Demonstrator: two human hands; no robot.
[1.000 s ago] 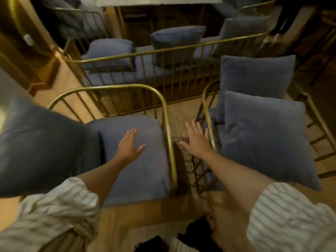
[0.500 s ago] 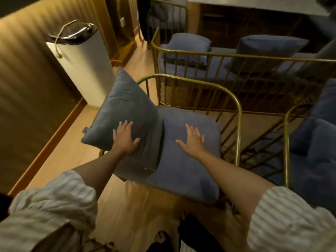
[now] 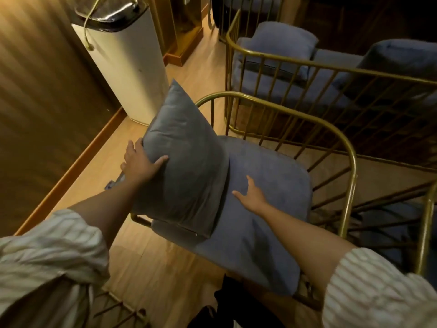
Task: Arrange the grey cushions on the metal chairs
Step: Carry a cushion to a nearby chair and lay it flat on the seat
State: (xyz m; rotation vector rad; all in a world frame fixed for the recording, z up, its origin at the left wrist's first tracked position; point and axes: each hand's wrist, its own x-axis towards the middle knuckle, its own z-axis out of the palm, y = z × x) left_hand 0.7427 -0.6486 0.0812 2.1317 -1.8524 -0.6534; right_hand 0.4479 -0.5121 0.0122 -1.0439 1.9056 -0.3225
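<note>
A grey cushion (image 3: 186,162) stands tilted on the left side of a gold metal chair (image 3: 340,143) with a blue-grey seat pad (image 3: 267,176). My left hand (image 3: 139,164) grips the cushion's left edge, thumb on its front face. My right hand (image 3: 250,194) lies flat on the seat pad just right of the cushion, fingers spread, holding nothing.
A tall white bin with a black lid (image 3: 123,53) stands by the wall to the left. Behind the chair is a gold-railed bench (image 3: 331,67) with more grey cushions (image 3: 281,43). Another gold chair frame (image 3: 428,228) is at the right edge. The floor is wood.
My view turned left from the two chairs to this one. My left hand moved from the cushion's face to grip its left edge and tipped it up; my right hand stays on the seat.
</note>
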